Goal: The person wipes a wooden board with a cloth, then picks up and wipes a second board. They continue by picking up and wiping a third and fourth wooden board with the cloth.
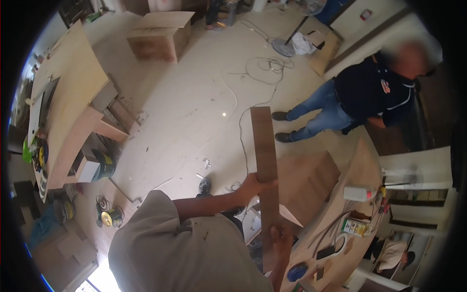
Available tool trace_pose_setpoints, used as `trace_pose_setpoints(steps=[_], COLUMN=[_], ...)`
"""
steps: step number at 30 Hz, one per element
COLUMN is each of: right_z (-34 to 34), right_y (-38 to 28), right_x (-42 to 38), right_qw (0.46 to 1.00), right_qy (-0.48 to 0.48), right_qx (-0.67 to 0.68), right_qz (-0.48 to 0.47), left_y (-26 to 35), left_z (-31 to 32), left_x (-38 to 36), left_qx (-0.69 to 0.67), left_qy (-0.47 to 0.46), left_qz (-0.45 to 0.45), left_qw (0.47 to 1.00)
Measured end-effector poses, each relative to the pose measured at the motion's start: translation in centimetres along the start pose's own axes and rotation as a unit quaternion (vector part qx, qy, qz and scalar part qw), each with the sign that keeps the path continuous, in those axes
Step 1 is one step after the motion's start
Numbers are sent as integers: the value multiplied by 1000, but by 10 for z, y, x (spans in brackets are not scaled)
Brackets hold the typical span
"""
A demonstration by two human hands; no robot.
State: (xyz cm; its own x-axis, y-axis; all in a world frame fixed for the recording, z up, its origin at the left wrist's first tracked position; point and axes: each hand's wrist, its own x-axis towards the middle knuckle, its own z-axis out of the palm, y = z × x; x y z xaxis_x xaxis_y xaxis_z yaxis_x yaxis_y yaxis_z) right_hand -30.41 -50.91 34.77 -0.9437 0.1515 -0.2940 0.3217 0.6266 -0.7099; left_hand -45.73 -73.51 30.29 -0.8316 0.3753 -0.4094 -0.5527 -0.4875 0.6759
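In the middle of the room, above the pale floor (185,126), you hold a long brown board (265,146) between both hands. It runs lengthwise away from you, its far end raised into open view and its near end close to your grey shirt (194,253). Your left hand (250,189) is closed on the board's left edge around the middle of its length, with the thumb laid across the face. Your right hand (281,238) is closed on the opposite edge, nearer to you, its fingers bent against the wood.

Just beyond the board's right side is a large brown box (309,177). Next to that, on your right, a wooden worktop (311,258) carries a white bottle (357,193) with a red cap, a yellow and white container (355,227), a ring-shaped roll (344,244), a flat dark object (326,251) and a round blue item (297,271). The small things around them are too blurred to name.

On your left stands a big wooden counter (73,92), with a dark bucket (103,164) beside its near end. A grey cable (243,146) trails over the floor past the board to a loose coil, near the base of a standing fan (283,47). An open carton (160,41) sits farther off. A person in a dark shirt and jeans (352,97) stands to the right, well apart from your hands, and another person (391,254) is visible at the lower right.
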Motion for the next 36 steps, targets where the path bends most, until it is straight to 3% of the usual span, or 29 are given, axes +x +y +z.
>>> trace_pose_setpoints(steps=[6,8,11,12,14,15,19,21,25,27,30,32,36], right_z=[29,44,48,44,24,16,15,11,-1,-8,-10,-16,-16], right_y=[-9,35,71,83,101,95,118,120,64,78,112,115,169], right_x=[-60,-68,-87,-97,-122,-134,-179,-198,-230,-245,-236,-232,-187], right_qw=[994,991,985,954,837,848,775,779,736,742,753,750,789], right_qy=[15,24,84,69,4,11,-47,-55,29,6,-80,-77,-253], right_qx=[-26,8,113,250,499,493,624,615,647,635,627,623,511], right_qz=[101,132,103,150,223,193,90,106,198,214,181,210,228], left_y=[5,-3,-1,-5,-30,-47,-93,-119,-146,-159,-167,-170,-156], left_z=[-21,-16,31,48,84,87,105,108,118,117,117,120,108], left_x=[-5,-8,-33,-31,-40,-34,-44,-52,-79,-91,-102,-108,-114], left_qx=[77,164,119,97,45,30,15,-17,34,13,-51,-83,-95], left_qy=[28,2,-92,-126,-169,-202,-275,-282,-187,-134,-96,-86,-19], left_qz=[-34,-43,-16,-4,23,18,-31,-66,-52,-61,-58,-45,-15], left_qw=[996,986,988,987,984,979,961,957,980,989,992,992,995])
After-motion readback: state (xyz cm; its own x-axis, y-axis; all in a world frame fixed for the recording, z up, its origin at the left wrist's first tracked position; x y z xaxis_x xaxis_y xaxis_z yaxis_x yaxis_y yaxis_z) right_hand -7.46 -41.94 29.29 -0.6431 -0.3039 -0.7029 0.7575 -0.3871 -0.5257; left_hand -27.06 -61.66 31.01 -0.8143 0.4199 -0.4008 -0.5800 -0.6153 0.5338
